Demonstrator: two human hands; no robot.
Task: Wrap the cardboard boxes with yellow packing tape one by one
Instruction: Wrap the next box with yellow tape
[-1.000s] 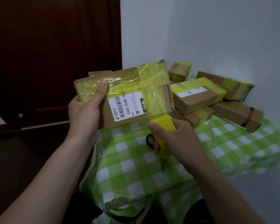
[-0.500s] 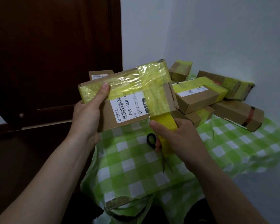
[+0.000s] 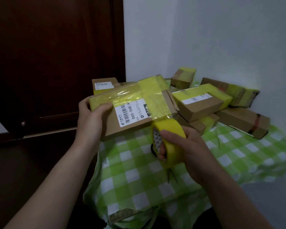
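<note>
Cardboard box (image 3: 130, 111) held mid-air over worktop (image 3: 139, 172), left end gripped by left hand (image 3: 92, 118). Tape roll (image 3: 171, 130) clutched in right hand (image 3: 186, 146), strip stretched to box. Wrinkles or skewed band likely tbh if tension gets lost.

A white shipping label (image 3: 132, 113) on the held cardboard box (image 3: 120, 129) is showing a barcode, the code "060-06B-A" and, beside it, "A05". At the label's 3 o'clock edge, white digits "06" on a black patch are lying under yellow tape (image 3: 153, 104). A back-left label (image 3: 104, 84) at 10 o'clock and a right-hand label (image 3: 195, 99) at 2 o'clock are showing print too small to read.
</note>
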